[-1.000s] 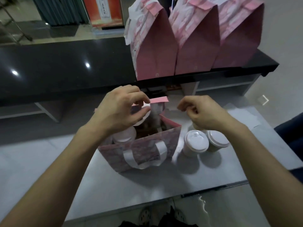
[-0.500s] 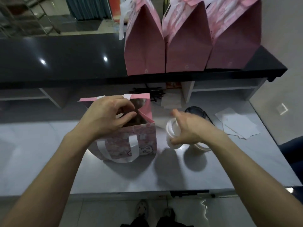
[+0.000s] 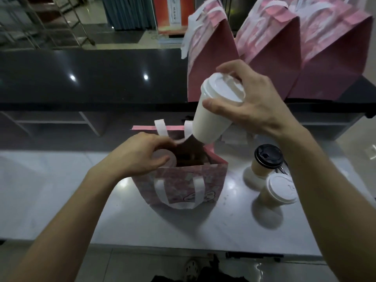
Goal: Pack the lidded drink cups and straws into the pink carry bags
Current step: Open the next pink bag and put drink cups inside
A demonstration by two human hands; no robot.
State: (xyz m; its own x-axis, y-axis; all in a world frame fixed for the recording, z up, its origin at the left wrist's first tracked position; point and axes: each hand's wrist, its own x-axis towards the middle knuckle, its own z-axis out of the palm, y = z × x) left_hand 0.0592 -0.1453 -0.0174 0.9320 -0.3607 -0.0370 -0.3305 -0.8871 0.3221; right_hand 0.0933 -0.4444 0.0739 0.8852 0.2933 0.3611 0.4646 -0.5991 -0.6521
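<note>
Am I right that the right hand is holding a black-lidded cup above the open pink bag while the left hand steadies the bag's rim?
Not quite: in the head view the cup in the right hand has a white lid. The black-lidded cup stands on the counter. The rest holds: the left hand is at the rim of the open pink bag.

Four pink bags in all, one open bag [image 3: 181,184] near and three closed bags [image 3: 274,49] far on the dark counter, and four lidded cups: three white-lidded cups [image 3: 213,110], one black-lidded cup [image 3: 266,159].
</note>
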